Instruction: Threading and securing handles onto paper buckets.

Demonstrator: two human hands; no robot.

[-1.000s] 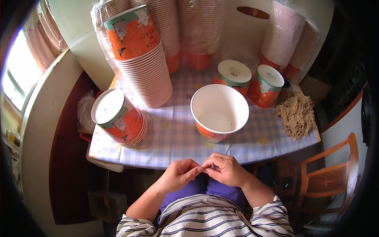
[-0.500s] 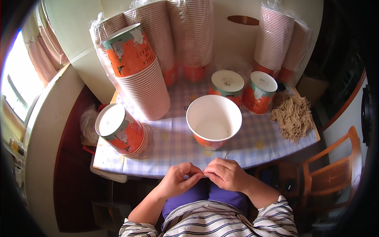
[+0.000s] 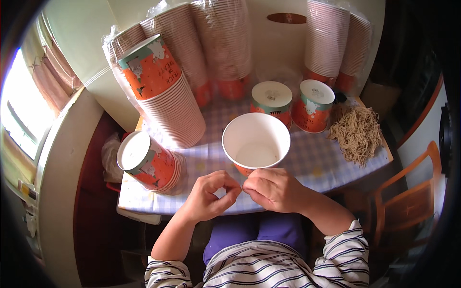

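Left hand [image 3: 207, 194] and right hand [image 3: 273, 189]: fingertips pinched together, contents too small to identify | open paper cup [image 3: 256, 142] just beyond, table [image 3: 201, 163] near edge | Risk: a knuckle nudge may tip the cup.

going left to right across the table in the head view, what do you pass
tipped stack of orange cups → tall leaning cup stack → open white-lined cup → lidded cup → pile of tan noodles

Both hands' fingers [image 3: 229, 188] pinched together
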